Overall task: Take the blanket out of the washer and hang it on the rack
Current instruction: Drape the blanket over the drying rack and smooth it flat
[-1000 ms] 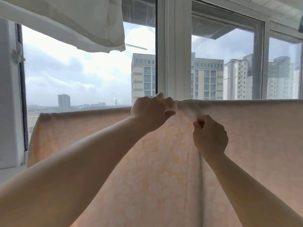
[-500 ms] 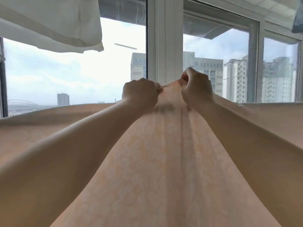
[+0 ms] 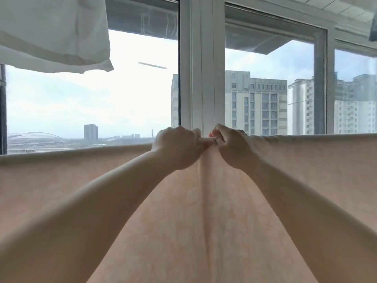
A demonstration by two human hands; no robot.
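Note:
A pale peach blanket (image 3: pixel 204 231) with a faint pattern hangs spread across the whole lower view, its top edge running level in front of the window. My left hand (image 3: pixel 179 148) and my right hand (image 3: pixel 232 146) meet at the middle of that top edge, knuckles nearly touching, both pinching the cloth. Vertical folds run down from the pinched spot. The rack under the blanket is hidden by the cloth. No washer is in sight.
A white cloth (image 3: pixel 53 33) hangs overhead at the upper left. Directly beyond my hands stands the white window frame (image 3: pixel 202 64), with glass panes either side and tower blocks outside. A dark item corner (image 3: pixel 373 27) shows at the upper right.
Both hands came down from a raised pull, and the blanket's top edge settled back to a level line. The right hand closed in next to the left.

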